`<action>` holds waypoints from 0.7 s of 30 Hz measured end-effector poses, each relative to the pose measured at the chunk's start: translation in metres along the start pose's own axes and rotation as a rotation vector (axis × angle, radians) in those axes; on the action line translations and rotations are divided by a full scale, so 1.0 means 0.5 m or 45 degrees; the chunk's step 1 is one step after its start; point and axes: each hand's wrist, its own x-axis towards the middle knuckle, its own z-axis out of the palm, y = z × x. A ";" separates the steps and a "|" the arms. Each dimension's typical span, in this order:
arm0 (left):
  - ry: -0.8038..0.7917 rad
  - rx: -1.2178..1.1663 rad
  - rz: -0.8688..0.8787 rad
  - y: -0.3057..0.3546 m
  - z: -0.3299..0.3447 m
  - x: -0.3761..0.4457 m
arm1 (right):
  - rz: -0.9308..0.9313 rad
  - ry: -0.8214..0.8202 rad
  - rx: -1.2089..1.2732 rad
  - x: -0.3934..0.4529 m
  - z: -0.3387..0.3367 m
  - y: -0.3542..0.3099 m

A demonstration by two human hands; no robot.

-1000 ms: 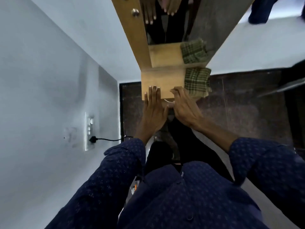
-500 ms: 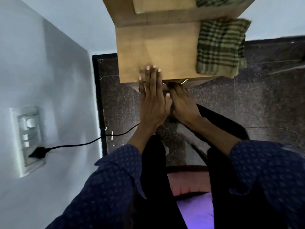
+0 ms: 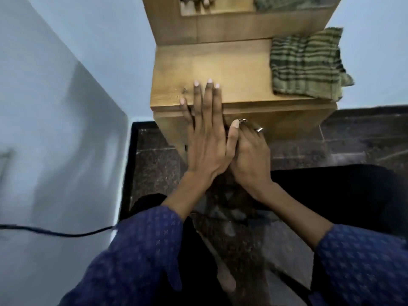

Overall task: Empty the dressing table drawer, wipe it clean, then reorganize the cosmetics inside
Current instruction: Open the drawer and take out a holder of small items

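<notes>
Hands at drawer front.
Left hand (image 3: 205, 138) flat on surface (image 3: 238, 69); right hand (image 3: 250, 155) grips drawer handle (image 3: 251, 125); cloth (image 3: 306, 62) beside.

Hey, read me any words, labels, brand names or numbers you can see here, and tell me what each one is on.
None: no readable text shows anywhere.
The wooden dressing table is bare wood.
The green striped cloth carries only a woven pattern.
The sleeves carry only a small repeating print.

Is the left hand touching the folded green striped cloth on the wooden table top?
Apart. The head view shows the left hand flat near the table's front edge, with bare wood between its fingers and the green striped cloth at the right.
</notes>
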 end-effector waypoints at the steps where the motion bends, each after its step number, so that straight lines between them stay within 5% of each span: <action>1: 0.001 0.094 0.062 -0.003 -0.008 -0.016 | -0.012 -0.003 0.014 -0.018 -0.011 -0.007; 5: -0.121 0.176 0.058 0.008 -0.051 -0.074 | 0.029 -0.224 0.098 -0.062 -0.095 -0.048; 12: -0.286 0.209 -0.041 0.060 -0.112 -0.148 | -0.250 0.008 -0.044 -0.089 -0.234 -0.026; 21: -0.275 0.176 -0.154 0.112 -0.149 -0.194 | -0.109 -0.180 0.014 -0.112 -0.272 -0.001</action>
